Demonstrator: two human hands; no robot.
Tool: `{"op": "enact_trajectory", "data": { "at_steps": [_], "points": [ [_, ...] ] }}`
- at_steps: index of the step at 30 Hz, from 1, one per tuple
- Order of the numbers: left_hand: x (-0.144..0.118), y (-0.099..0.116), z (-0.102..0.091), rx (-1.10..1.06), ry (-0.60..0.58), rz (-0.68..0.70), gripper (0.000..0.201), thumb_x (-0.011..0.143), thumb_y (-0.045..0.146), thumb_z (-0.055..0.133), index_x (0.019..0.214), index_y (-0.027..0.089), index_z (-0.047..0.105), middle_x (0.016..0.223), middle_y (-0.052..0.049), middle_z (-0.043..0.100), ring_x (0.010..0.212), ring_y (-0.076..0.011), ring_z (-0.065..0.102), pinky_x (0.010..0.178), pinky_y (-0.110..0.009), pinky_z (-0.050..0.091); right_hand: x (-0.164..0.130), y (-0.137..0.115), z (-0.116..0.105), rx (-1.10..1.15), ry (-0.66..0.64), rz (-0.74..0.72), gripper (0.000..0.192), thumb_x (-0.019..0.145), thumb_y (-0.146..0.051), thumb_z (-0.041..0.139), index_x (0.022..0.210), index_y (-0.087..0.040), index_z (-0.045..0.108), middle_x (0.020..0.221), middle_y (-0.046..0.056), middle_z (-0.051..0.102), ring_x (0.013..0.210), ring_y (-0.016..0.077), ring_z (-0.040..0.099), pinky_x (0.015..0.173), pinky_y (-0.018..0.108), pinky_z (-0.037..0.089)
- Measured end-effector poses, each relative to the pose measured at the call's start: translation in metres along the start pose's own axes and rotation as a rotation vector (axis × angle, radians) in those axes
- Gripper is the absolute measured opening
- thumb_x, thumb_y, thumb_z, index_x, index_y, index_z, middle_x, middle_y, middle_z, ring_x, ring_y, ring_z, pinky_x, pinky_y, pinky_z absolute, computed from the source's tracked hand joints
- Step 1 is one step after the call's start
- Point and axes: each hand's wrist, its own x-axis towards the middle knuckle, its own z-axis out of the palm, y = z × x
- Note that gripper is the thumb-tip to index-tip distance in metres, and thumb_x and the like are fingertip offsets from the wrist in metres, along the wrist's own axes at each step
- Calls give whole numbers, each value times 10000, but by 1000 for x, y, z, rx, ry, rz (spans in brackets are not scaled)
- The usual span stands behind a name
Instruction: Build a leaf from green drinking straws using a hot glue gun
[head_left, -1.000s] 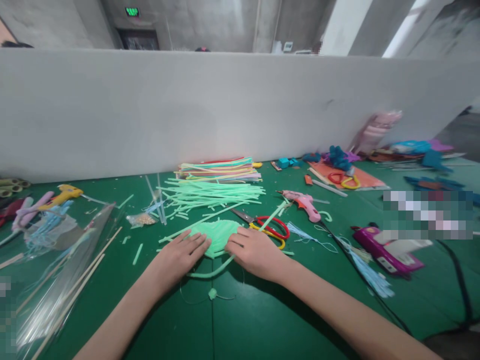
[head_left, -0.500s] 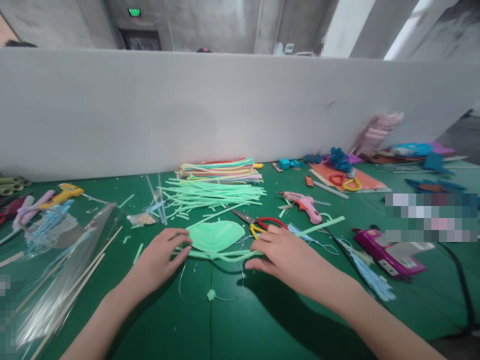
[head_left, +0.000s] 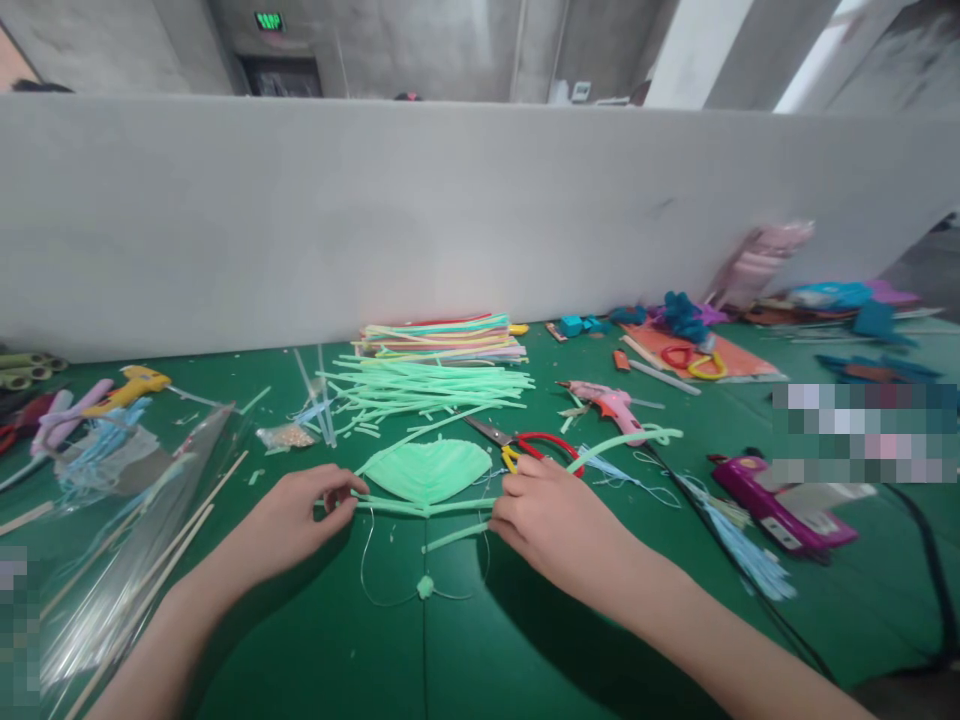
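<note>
Green felt covers the tabletop [head_left: 525, 640], which runs back to a plain grey partition [head_left: 450, 210] with bare concrete walls behind it. Near the middle lies a pale green fan-shaped piece [head_left: 427, 470] built from strips laid side by side — its body looks complete, flat on the felt with the pointed end toward the person. Along its near edge runs a green strip [head_left: 420, 506], and both hands are on it. The left hand [head_left: 289, 525] has its fingers closed in a pinch on the strip's left end; the right hand [head_left: 551, 520] grips the other side, fingers curled shut over the strip, whose free length arcs up and away to the right [head_left: 622, 440]. Judging from how things lie, the strip is being drawn along the lower border and is not yet fixed: it stands slightly apart from the fan at places and the long tail is untrimmed. A short offcut [head_left: 454, 538] and a thin wire loop with a small green bead [head_left: 425, 587] lie just in front.

Red-and-yellow scissors [head_left: 536, 450] lie just beside the right hand, and a pink glue gun [head_left: 611, 408] lies a little farther back, unheld. Behind the fan lies a heap of loose green strips [head_left: 427, 388] and a stack of coloured ones [head_left: 442, 338] — plenty of material unused.
</note>
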Motion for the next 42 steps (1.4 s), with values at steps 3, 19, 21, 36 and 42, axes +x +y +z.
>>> {"op": "enact_trajectory", "data": {
  "at_steps": [3,19,21,36,42],
  "points": [
    [-1,11,3,-47,-91,31,252,924,443,515,1007,279,687,928,-2,698,833,-181,652,752,-305,517,-2,-1,-1,-42,-15,24,242,874,-177,636,635,-185,672,661,60,641,750,228,551,676,359,339],
    [3,35,41,196,30,251,161,971,275,454,949,245,610,961,-48,632,907,-230,555,802,-373,439,19,-15,49,-40,179,-142,121,926,-242,610,835,-168,639,807,48,650,822,229,579,694,343,378],
    [3,33,41,191,34,252,163,972,283,452,983,242,609,960,-53,644,917,-232,562,823,-380,440,16,-11,46,-29,168,-141,63,921,-207,608,884,-166,638,835,54,657,844,229,582,710,345,378],
    [-2,16,12,188,52,222,146,943,331,512,904,239,618,998,-43,602,929,-223,557,808,-362,455,-6,16,11,295,-74,-9,168,962,-270,567,885,-196,697,862,16,710,831,178,659,742,298,409],
    [1,20,16,203,-50,221,185,950,340,513,875,249,656,957,-36,605,904,-227,547,817,-385,423,9,-1,13,240,-83,-46,164,957,-289,574,891,-191,687,844,22,719,812,193,671,673,296,396]
  ]
}}
